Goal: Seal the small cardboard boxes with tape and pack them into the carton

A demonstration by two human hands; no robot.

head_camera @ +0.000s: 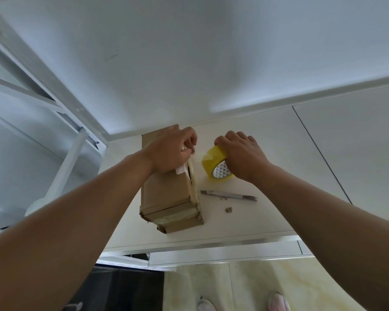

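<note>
Brown cardboard makes up the long box, which is laid flat on the white bench, its near end already crossed with tape. The box's top is rested on by the left hand, whose grip is closed in a pinch on a pale strip at the right edge. Just beside the box, to its right, a yellow roll is stood on edge and held by the right hand, the grip curled round its rim. A knife is laid nearer, with small scraps close by.
</note>
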